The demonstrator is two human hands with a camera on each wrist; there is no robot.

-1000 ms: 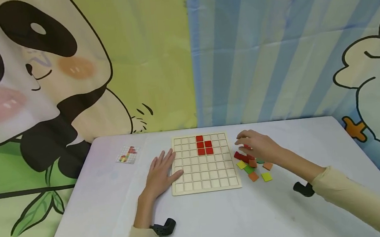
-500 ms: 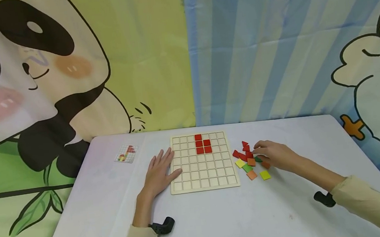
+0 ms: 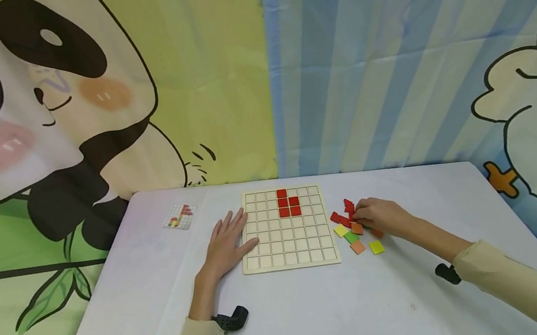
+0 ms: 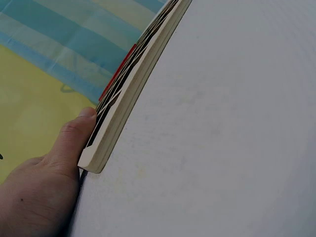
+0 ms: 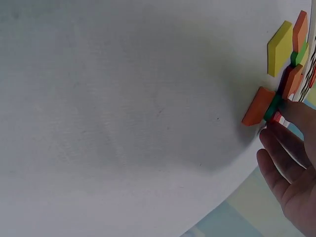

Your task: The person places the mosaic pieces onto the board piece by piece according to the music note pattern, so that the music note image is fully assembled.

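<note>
On the table lies a pale wooden grid board [image 3: 267, 252] with several red square tiles [image 3: 283, 203] set in its upper middle cells. My left hand [image 3: 225, 248] rests flat against its left edge, fingers spread; in the left wrist view the thumb [image 4: 74, 136] lies over the rim. Right of the board is a loose pile of tiles: red, orange [image 3: 357, 247], yellow [image 3: 377, 247] and green [image 3: 352, 237]. My right hand [image 3: 385, 216] is at the pile, thumb and index finger pinching a red tile [image 5: 277, 117]. A green tile [image 5: 271, 107] beside it is partly hidden.
A small printed pattern card [image 3: 181, 217] lies left of the board, toward the back. The white table [image 3: 323, 314] ends at a printed curtain behind. More red tiles [image 3: 345, 221] sit between the pile and the board.
My right hand has drawn back from above the red tiles to the pile's right side, then edged slightly left, closing finger and thumb on a red tile. The left hand stays put.
</note>
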